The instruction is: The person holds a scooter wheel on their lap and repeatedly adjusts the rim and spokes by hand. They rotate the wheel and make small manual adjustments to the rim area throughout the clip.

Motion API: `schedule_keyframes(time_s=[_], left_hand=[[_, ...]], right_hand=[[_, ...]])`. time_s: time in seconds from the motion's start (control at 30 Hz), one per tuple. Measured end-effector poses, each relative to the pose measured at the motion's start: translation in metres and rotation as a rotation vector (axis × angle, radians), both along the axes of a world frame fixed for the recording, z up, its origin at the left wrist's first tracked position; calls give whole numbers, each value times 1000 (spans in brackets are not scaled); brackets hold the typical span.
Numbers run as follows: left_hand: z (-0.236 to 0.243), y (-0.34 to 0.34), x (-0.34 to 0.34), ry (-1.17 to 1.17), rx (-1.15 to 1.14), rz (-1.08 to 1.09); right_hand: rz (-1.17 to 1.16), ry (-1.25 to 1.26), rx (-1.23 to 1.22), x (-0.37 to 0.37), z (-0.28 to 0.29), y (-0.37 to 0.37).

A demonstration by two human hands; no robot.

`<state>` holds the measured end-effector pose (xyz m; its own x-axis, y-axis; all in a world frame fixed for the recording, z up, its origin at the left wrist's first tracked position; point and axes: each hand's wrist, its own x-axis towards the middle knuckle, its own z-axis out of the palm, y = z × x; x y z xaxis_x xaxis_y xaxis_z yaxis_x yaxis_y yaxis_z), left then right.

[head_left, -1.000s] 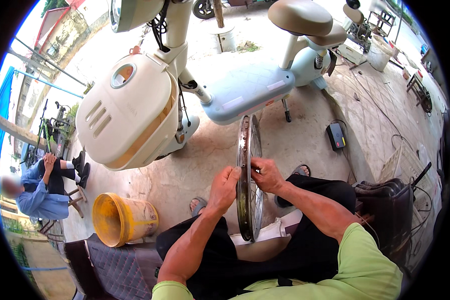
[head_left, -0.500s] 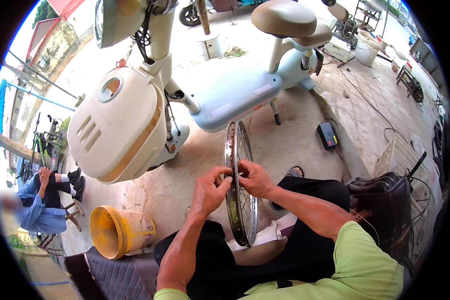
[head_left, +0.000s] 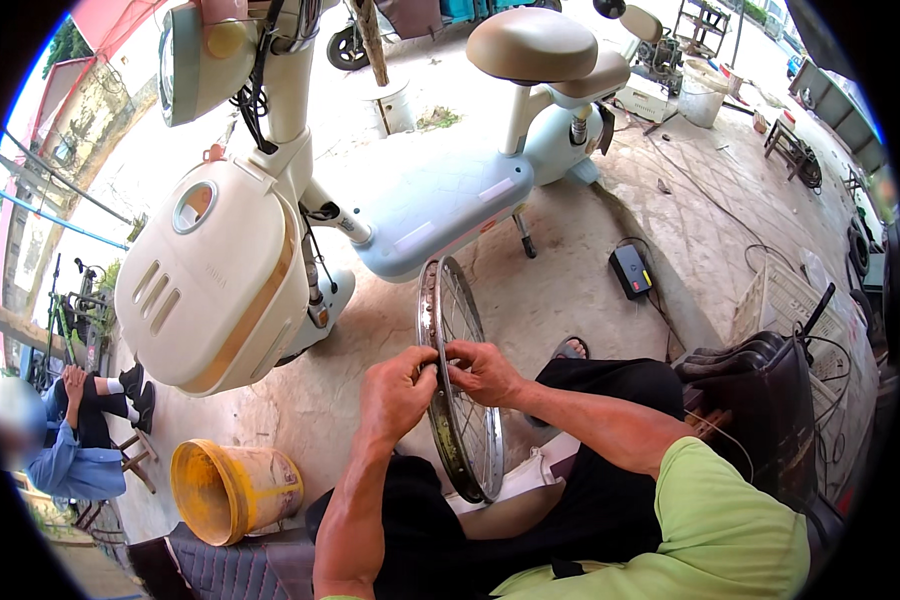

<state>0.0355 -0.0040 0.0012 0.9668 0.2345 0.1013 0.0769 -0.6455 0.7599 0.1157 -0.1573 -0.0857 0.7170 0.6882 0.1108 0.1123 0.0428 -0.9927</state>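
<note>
A spoked wheel rim [head_left: 448,435] with no tyre stands upright between my knees, its metal worn and stained. My left hand [head_left: 398,396] is closed at the rim's left side, thumb and fingers bunched against its outer face. On the other side my right hand [head_left: 482,374] pinches the rim near the spokes [head_left: 462,318]. The fingertips of both hands nearly meet across the rim. Any small part between them is hidden.
Ahead stands a cream and pale blue electric scooter [head_left: 440,215]. A yellow-stained bucket [head_left: 238,490] lies tipped at the left, near a seated person [head_left: 75,455]. On the right are a black charger box [head_left: 630,271], a cable, a dark seat [head_left: 750,400] and a white crate [head_left: 775,300].
The view has shifted, so the scooter and wheel sit further left. Both hands stay at the same part of the rim, and the wheel leans slightly more.
</note>
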Motion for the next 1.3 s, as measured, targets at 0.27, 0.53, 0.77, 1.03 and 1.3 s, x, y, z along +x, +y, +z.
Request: schedule_keyframes(time_s=[0.27, 0.53, 0.77, 1.03, 1.3], left_hand=[[4, 2, 3, 25, 49, -16], [10, 1, 3, 124, 52, -9], [17, 1, 2, 179, 78, -18], [19, -2, 3, 168, 76, -3], [5, 1, 3, 59, 52, -11]], right_hand=[[19, 79, -33, -1, 10, 0], [41, 62, -32, 1, 6, -1], [63, 89, -77, 2, 18, -3], [50, 84, -59, 0, 22, -4], [41, 37, -76, 0, 21, -3]])
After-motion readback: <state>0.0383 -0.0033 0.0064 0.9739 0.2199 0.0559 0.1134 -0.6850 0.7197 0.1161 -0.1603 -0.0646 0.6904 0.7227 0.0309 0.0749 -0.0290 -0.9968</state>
